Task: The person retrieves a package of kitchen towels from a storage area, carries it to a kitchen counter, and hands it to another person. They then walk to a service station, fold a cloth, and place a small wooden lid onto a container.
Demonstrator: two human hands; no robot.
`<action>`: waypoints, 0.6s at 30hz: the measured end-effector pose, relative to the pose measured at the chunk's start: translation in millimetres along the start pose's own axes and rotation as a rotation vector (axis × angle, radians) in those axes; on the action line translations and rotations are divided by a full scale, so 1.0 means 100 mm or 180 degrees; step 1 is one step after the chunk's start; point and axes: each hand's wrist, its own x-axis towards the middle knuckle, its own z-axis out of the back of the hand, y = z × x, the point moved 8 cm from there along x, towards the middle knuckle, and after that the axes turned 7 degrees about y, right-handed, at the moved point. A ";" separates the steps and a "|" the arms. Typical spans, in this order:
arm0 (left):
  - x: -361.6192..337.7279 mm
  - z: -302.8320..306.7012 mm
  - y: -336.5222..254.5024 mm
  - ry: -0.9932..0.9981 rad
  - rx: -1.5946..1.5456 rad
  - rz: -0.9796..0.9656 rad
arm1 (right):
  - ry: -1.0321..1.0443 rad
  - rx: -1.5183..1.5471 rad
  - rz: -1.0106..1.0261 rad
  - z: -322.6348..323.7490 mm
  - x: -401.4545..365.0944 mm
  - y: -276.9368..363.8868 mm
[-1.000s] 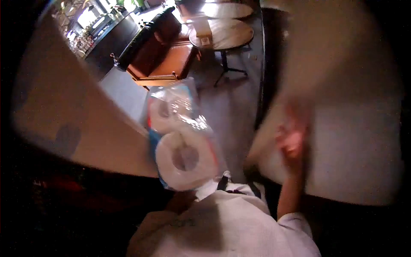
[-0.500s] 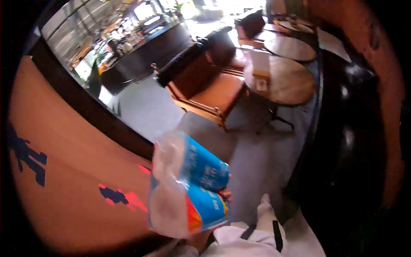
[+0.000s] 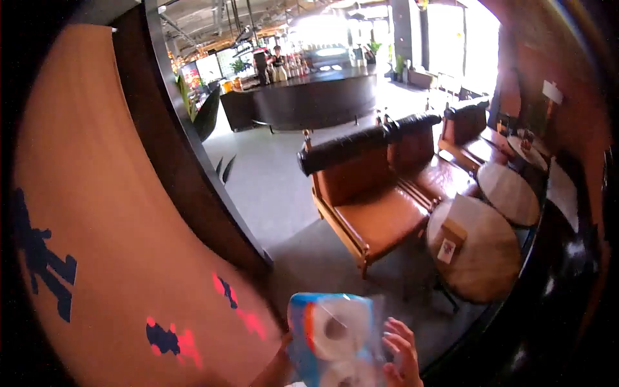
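1. My left hand (image 3: 284,343) is gripping the toilet roll pack (image 3: 340,332) at its left side; the fingers are mostly hiding, so I can't tell the exact hold.
2. The pack is sitting between my hands, roll ends showing through clear wrap.
3. My right hand (image 3: 402,355) is grasping nothing, fingers spreading just beside the pack's right edge; can't tell if they're touching.
4. The brown seat (image 3: 374,222) and round table (image 3: 487,271) are standing beyond my right hand.
5. The orange-brown wall (image 3: 116,226) is running left of my left hand.
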 end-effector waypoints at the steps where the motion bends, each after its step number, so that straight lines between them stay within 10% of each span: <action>1: -0.23 0.17 0.22 0.0025 -0.0073 -0.0021 | 0.0080 0.0600 -0.0241 -0.26 -0.26 -0.25; 6: -2.28 1.18 1.63 0.0128 -0.0275 -0.0145 | -0.0637 -0.0181 0.0496 -1.85 -2.21 -0.18; 10: -4.70 2.03 2.98 0.0316 -0.0232 0.0025 | -0.0414 -0.2861 0.0647 -3.69 -4.50 0.88; 15: -8.48 2.97 4.57 0.0555 -0.0009 0.0288 | 0.1596 -0.2410 -0.0104 -6.86 -7.34 1.79; 18: -9.95 3.26 5.11 0.0448 -0.0007 0.0386 | 0.0826 -0.2472 -0.0313 -7.46 -7.96 2.04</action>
